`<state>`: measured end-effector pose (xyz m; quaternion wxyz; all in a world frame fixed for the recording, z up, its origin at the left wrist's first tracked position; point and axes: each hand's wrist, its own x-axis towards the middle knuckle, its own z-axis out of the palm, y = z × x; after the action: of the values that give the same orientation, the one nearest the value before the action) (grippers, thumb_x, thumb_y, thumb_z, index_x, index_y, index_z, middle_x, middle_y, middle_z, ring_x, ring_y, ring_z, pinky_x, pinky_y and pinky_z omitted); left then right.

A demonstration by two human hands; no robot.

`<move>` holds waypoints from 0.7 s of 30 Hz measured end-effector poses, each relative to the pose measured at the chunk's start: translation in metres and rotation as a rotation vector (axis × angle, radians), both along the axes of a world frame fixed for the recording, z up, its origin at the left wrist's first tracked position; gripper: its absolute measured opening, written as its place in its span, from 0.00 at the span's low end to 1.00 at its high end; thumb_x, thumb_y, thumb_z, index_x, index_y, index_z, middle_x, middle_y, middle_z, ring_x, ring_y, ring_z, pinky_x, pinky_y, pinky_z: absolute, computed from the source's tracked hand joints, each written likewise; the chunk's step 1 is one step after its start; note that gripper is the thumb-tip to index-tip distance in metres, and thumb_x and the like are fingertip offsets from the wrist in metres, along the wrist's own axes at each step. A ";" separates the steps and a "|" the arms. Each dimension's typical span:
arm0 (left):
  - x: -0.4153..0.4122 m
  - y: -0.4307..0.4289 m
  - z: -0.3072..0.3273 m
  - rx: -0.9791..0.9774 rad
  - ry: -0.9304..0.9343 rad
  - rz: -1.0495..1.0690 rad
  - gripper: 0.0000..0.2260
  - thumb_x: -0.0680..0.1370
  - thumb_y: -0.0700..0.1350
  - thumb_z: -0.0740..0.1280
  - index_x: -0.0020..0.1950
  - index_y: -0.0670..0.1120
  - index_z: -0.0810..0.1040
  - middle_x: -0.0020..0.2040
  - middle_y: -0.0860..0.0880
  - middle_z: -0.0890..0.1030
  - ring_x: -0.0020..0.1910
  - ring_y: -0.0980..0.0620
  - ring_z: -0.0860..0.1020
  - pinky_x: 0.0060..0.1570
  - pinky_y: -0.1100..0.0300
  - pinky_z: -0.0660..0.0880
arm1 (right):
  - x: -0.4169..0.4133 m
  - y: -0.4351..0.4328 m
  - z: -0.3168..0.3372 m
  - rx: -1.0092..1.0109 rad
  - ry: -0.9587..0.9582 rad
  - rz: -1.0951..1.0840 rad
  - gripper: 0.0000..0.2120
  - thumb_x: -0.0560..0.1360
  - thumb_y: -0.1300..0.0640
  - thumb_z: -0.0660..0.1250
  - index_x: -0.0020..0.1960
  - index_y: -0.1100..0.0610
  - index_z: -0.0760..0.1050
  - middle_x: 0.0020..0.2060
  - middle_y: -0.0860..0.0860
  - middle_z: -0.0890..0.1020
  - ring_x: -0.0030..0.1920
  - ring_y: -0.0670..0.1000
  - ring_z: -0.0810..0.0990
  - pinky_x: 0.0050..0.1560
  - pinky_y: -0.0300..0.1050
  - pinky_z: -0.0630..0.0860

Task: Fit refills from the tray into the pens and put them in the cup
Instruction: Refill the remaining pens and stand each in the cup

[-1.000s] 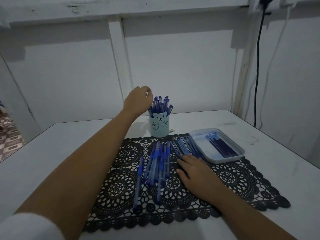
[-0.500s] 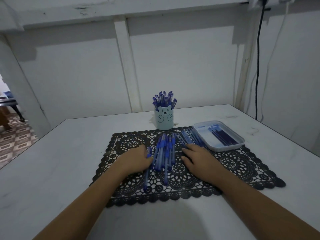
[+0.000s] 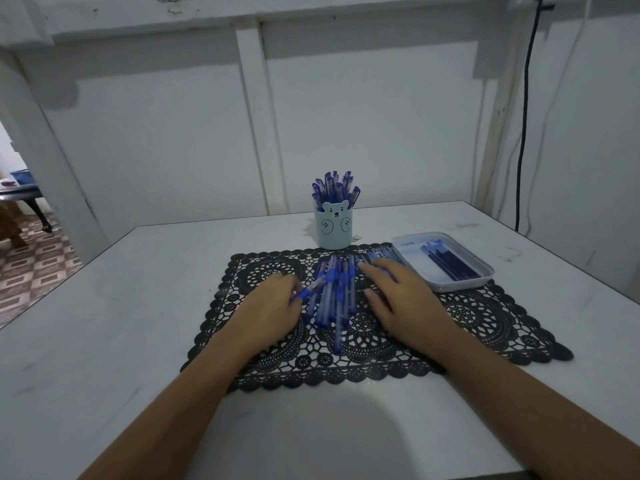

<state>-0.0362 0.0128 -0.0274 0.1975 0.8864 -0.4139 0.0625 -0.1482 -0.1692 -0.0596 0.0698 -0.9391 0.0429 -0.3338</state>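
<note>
- My left hand (image 3: 273, 306) curls its fingertips onto one pen (image 3: 307, 292) at the left edge of the pile of pens (image 3: 334, 297). That pen sits askew from the rest. The grip is blurred, but I read it as a pinch.
- My right hand (image 3: 398, 299) lies flat on the lace mat (image 3: 485, 317) just right of the pile, fingers straight and spread, holding nothing.
- The refills (image 3: 448, 266) lie bunched in the tray (image 3: 485, 273) at the mat's far right corner. The cup (image 3: 334, 232) stands just behind the mat, already crowded with pens.
- I judge the step in hand to be picking the next pen for fitting.
- Next, I think, the right hand must reach to the tray and tease out a single refill. They are thin and lie close together, so that calls for a fine fingertip pinch.
</note>
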 end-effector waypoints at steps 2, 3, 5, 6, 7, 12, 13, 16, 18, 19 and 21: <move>-0.004 0.001 0.000 -0.055 -0.020 -0.119 0.08 0.78 0.43 0.60 0.56 0.47 0.73 0.50 0.52 0.71 0.45 0.55 0.73 0.45 0.66 0.69 | 0.000 0.008 0.004 -0.039 -0.063 0.075 0.22 0.75 0.50 0.57 0.63 0.61 0.72 0.56 0.57 0.78 0.55 0.56 0.77 0.55 0.50 0.75; -0.006 0.000 -0.001 -0.079 -0.032 -0.174 0.08 0.78 0.42 0.61 0.57 0.48 0.73 0.50 0.53 0.71 0.45 0.58 0.72 0.45 0.69 0.68 | 0.000 0.013 0.005 -0.074 -0.058 0.102 0.22 0.75 0.49 0.57 0.63 0.60 0.72 0.56 0.56 0.78 0.55 0.55 0.77 0.54 0.49 0.75; -0.010 -0.003 -0.002 -0.123 -0.057 -0.258 0.09 0.77 0.42 0.62 0.57 0.47 0.74 0.49 0.54 0.70 0.43 0.62 0.70 0.46 0.74 0.66 | 0.001 0.020 0.003 -0.168 -0.034 0.114 0.21 0.74 0.48 0.57 0.61 0.58 0.72 0.54 0.53 0.79 0.53 0.53 0.79 0.49 0.48 0.76; -0.012 -0.004 -0.002 -0.140 -0.069 -0.279 0.09 0.77 0.41 0.63 0.57 0.45 0.74 0.48 0.54 0.70 0.42 0.62 0.69 0.45 0.75 0.65 | 0.002 0.021 0.002 -0.212 -0.031 0.115 0.19 0.73 0.48 0.57 0.59 0.57 0.72 0.51 0.52 0.80 0.50 0.53 0.80 0.45 0.48 0.76; -0.014 -0.004 -0.001 -0.153 -0.076 -0.290 0.09 0.77 0.41 0.63 0.56 0.44 0.75 0.48 0.53 0.71 0.42 0.62 0.69 0.45 0.76 0.64 | 0.003 0.022 0.000 -0.245 -0.035 0.118 0.17 0.73 0.49 0.57 0.57 0.56 0.71 0.48 0.51 0.80 0.46 0.52 0.80 0.41 0.47 0.76; -0.020 -0.004 0.001 -0.190 -0.069 -0.341 0.09 0.76 0.42 0.64 0.55 0.44 0.78 0.48 0.50 0.77 0.44 0.57 0.72 0.45 0.71 0.67 | 0.003 0.017 -0.003 -0.431 -0.077 0.089 0.10 0.73 0.56 0.57 0.49 0.57 0.73 0.39 0.52 0.79 0.37 0.53 0.76 0.34 0.45 0.71; -0.021 -0.004 0.001 -0.194 -0.074 -0.350 0.09 0.76 0.41 0.64 0.55 0.43 0.78 0.47 0.50 0.77 0.43 0.57 0.73 0.45 0.72 0.67 | 0.003 0.017 -0.003 -0.438 -0.076 0.098 0.10 0.73 0.57 0.56 0.49 0.58 0.74 0.39 0.52 0.79 0.37 0.53 0.76 0.34 0.45 0.72; -0.021 -0.004 0.002 -0.187 -0.077 -0.371 0.08 0.77 0.42 0.64 0.54 0.43 0.79 0.43 0.54 0.75 0.40 0.61 0.72 0.43 0.75 0.66 | 0.001 0.019 0.001 -0.411 -0.034 0.152 0.10 0.72 0.58 0.56 0.47 0.58 0.73 0.36 0.52 0.77 0.33 0.53 0.75 0.30 0.44 0.71; -0.020 -0.004 0.003 -0.161 -0.064 -0.392 0.08 0.77 0.42 0.64 0.53 0.43 0.79 0.41 0.56 0.73 0.39 0.64 0.71 0.43 0.77 0.65 | -0.003 0.019 0.004 -0.387 0.006 0.172 0.09 0.71 0.55 0.55 0.46 0.56 0.71 0.32 0.50 0.75 0.29 0.50 0.74 0.25 0.40 0.68; -0.020 -0.003 0.003 -0.140 -0.062 -0.400 0.08 0.77 0.43 0.64 0.53 0.44 0.79 0.40 0.57 0.72 0.39 0.65 0.70 0.42 0.77 0.64 | -0.005 0.019 0.005 -0.375 0.027 0.183 0.09 0.72 0.54 0.54 0.46 0.55 0.71 0.31 0.49 0.75 0.27 0.49 0.73 0.23 0.39 0.66; -0.019 -0.003 0.005 -0.104 -0.062 -0.415 0.09 0.78 0.44 0.63 0.55 0.45 0.79 0.40 0.58 0.72 0.39 0.65 0.71 0.42 0.76 0.65 | -0.007 0.019 0.006 -0.321 0.051 0.229 0.10 0.75 0.52 0.54 0.46 0.55 0.72 0.31 0.48 0.75 0.26 0.49 0.73 0.22 0.39 0.67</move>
<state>-0.0556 0.0097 -0.0228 0.2386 0.7684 -0.5899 0.0690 -0.1549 -0.1501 -0.0535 -0.0446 -0.9451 -0.1160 -0.3023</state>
